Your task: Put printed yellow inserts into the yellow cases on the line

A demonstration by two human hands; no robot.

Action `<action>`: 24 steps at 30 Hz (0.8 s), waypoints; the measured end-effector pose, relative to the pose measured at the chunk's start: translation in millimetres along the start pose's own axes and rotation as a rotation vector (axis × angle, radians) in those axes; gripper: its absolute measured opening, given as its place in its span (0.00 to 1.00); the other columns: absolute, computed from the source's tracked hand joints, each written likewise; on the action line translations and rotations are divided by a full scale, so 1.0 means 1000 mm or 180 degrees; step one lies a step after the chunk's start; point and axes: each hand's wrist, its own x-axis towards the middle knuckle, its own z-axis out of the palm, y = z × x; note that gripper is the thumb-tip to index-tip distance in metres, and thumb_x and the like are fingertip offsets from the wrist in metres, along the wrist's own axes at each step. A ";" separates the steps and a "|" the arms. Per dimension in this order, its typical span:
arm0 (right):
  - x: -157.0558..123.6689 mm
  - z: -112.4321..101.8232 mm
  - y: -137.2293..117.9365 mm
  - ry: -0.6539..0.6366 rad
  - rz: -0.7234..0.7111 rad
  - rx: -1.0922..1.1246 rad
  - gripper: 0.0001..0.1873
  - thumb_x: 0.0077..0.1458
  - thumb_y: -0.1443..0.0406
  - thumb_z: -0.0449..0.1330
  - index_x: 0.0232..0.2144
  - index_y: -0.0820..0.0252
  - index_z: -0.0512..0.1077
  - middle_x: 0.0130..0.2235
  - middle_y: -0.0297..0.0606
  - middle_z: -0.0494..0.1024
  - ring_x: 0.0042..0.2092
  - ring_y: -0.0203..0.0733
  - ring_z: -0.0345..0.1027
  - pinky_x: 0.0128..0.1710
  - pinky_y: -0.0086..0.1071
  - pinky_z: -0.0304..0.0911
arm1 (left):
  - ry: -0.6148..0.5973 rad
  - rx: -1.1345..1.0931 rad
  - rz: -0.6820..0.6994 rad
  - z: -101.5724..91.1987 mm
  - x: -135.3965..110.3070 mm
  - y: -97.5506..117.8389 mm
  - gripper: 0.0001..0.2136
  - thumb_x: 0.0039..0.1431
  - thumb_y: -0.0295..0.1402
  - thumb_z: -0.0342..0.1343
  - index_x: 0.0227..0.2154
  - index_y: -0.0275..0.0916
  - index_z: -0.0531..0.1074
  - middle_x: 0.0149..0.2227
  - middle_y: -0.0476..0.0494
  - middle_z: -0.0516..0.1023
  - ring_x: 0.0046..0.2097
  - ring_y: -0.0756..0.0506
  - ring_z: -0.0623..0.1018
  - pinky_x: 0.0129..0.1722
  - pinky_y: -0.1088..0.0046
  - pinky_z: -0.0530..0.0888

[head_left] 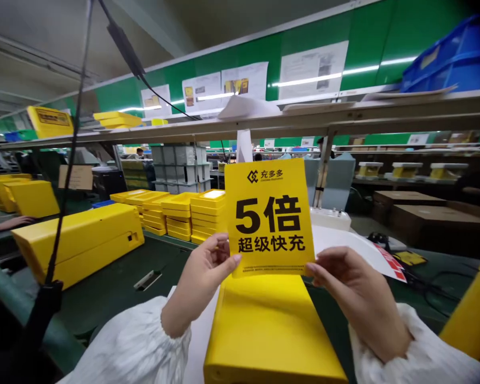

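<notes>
Standing behind the card [269,216]: yellow trays [207,213].

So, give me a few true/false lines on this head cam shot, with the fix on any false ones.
The left hand and right hand hold a yellow card by its side edges. True.
The card's large print reads 3倍. False: it reads 5倍.
The left hand grips the yellow casing below the card. False: it holds only the card.
A blue crate sits on the shelf overhead. True.
Another person's hand shows at the far left of the view. True.
</notes>
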 end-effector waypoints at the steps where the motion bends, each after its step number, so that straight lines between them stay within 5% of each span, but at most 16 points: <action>1: 0.003 0.003 0.003 0.0008 0.0367 0.0362 0.16 0.46 0.54 0.63 0.33 0.56 0.65 0.27 0.34 0.75 0.30 0.40 0.70 0.29 0.31 0.68 | 0.0072 0.0055 0.0007 -0.001 0.004 -0.002 0.21 0.46 0.35 0.62 0.44 0.44 0.64 0.35 0.52 0.70 0.33 0.54 0.72 0.34 0.78 0.69; 4: 0.013 0.008 0.008 -0.0203 0.1074 0.0991 0.20 0.41 0.53 0.66 0.30 0.59 0.66 0.26 0.34 0.75 0.29 0.37 0.69 0.30 0.29 0.66 | 0.0164 -0.0008 -0.0209 -0.006 0.015 -0.009 0.18 0.43 0.35 0.64 0.37 0.42 0.65 0.28 0.55 0.70 0.29 0.55 0.71 0.30 0.80 0.68; 9: 0.029 0.012 0.009 -0.0622 0.1574 0.1199 0.18 0.43 0.52 0.65 0.25 0.59 0.65 0.28 0.34 0.72 0.32 0.34 0.64 0.29 0.25 0.61 | -0.0047 -0.0282 -0.0506 -0.012 0.027 -0.016 0.11 0.45 0.34 0.63 0.22 0.37 0.66 0.24 0.55 0.69 0.30 0.55 0.70 0.32 0.83 0.67; 14: 0.043 0.022 0.007 -0.1028 0.1624 0.1178 0.16 0.46 0.53 0.63 0.26 0.57 0.65 0.32 0.33 0.70 0.38 0.37 0.61 0.35 0.28 0.59 | 0.0161 -0.0421 -0.0462 -0.022 0.038 -0.014 0.12 0.42 0.35 0.65 0.20 0.37 0.67 0.25 0.54 0.69 0.31 0.54 0.69 0.31 0.83 0.67; 24: 0.064 0.028 -0.001 -0.1064 0.1540 0.1176 0.15 0.47 0.54 0.62 0.23 0.58 0.66 0.29 0.33 0.70 0.35 0.38 0.62 0.34 0.30 0.57 | 0.0352 -0.0332 -0.0667 -0.035 0.050 -0.002 0.13 0.37 0.35 0.67 0.17 0.37 0.66 0.26 0.53 0.65 0.29 0.54 0.67 0.27 0.85 0.68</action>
